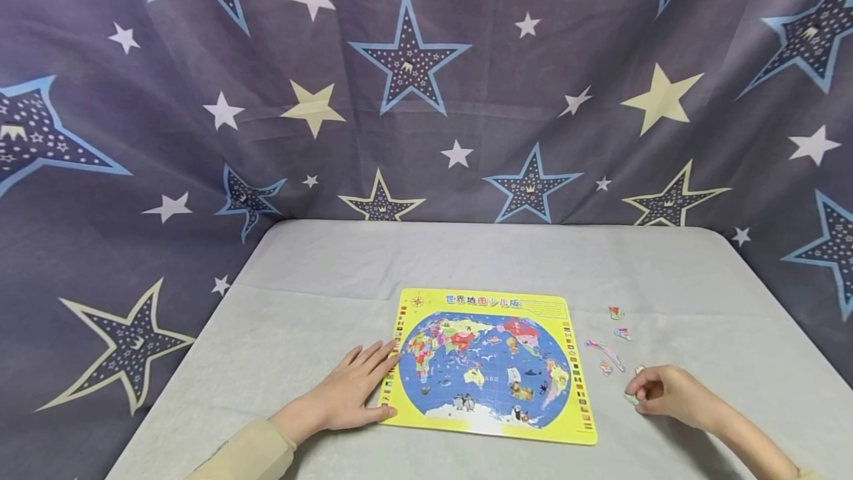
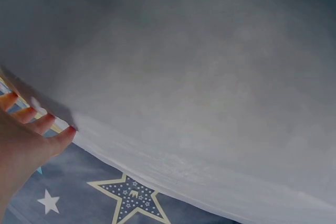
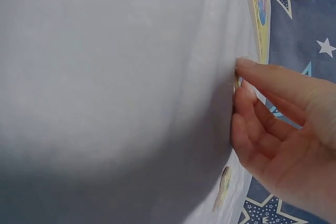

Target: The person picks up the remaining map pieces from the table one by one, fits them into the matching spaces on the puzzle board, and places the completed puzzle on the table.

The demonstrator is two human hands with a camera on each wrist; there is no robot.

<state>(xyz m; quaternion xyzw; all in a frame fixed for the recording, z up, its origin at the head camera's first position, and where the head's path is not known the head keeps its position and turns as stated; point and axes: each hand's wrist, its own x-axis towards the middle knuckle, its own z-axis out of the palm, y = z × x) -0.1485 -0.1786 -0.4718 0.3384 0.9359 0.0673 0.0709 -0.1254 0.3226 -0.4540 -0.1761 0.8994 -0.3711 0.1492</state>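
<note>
A yellow-framed world map puzzle board (image 1: 413, 424) with Chinese lettering along its top lies flat on the grey cloth. My left hand (image 1: 353, 387) rests at its left edge, fingers spread and fairly straight; in the left wrist view the left hand (image 2: 31, 140) shows at the lower left. To the right of the board, my right hand (image 1: 676, 395) pinches a small puzzle piece (image 1: 631, 398) low over the cloth, its picture mostly covered by the fingers. The right wrist view shows thumb and fingertips of the right hand (image 3: 283, 124) closed around the thin piece.
Several loose puzzle pieces lie between the board and right hand: a red-green one (image 1: 616, 312), a small one (image 1: 623, 333), a long pink one (image 1: 608, 354) and a little one (image 1: 606, 367). A star-patterned curtain (image 1: 460, 191) hangs behind the table (image 1: 320, 265).
</note>
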